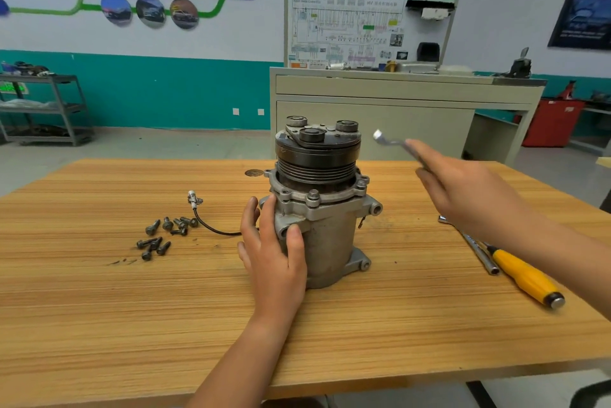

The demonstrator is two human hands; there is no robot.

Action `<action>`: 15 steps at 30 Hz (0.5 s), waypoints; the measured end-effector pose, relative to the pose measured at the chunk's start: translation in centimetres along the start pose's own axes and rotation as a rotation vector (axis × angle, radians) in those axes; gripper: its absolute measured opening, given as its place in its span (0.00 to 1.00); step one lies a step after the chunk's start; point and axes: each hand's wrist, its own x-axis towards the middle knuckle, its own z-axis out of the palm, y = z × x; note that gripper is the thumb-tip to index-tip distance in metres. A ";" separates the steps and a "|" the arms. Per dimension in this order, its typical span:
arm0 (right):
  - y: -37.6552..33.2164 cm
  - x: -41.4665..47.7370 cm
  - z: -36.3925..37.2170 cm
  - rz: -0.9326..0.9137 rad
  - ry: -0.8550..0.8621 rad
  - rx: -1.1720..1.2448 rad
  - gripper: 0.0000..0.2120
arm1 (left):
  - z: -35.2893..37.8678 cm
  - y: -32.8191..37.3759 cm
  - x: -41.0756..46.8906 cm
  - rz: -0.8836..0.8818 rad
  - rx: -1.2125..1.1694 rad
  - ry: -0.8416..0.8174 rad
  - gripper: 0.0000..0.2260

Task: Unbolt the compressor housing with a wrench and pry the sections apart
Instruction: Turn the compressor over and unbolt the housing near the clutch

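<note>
A grey metal compressor [325,229] stands upright on the wooden table [99,308], its black pulley and clutch [317,150] on top. A bolt [313,197] still sits in the front of the housing flange. My left hand [272,249] grips the left side of the housing body, thumb in front. My right hand [463,189] is raised to the right of the pulley and holds a silver wrench [393,143], whose head points toward the compressor without touching it.
Several loose dark bolts [162,235] lie left of the compressor, beside a black wire with a white connector [195,201]. A yellow-handled screwdriver [525,278] and a metal bar [476,249] lie at the right. A cabinet with a diagram board [367,24] stands behind the table.
</note>
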 end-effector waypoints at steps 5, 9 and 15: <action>-1.0 -1.0 -0.7 0.033 -0.324 -0.207 0.23 | -0.1 0.1 0.0 -0.011 0.010 -0.001 0.21; -2.2 -0.3 -1.1 0.066 -0.385 -0.271 0.24 | -0.3 0.1 -0.2 -0.004 0.014 0.003 0.21; -6.1 0.1 -2.4 0.046 -0.526 -0.536 0.31 | -0.2 0.1 -0.1 -0.014 0.014 0.005 0.20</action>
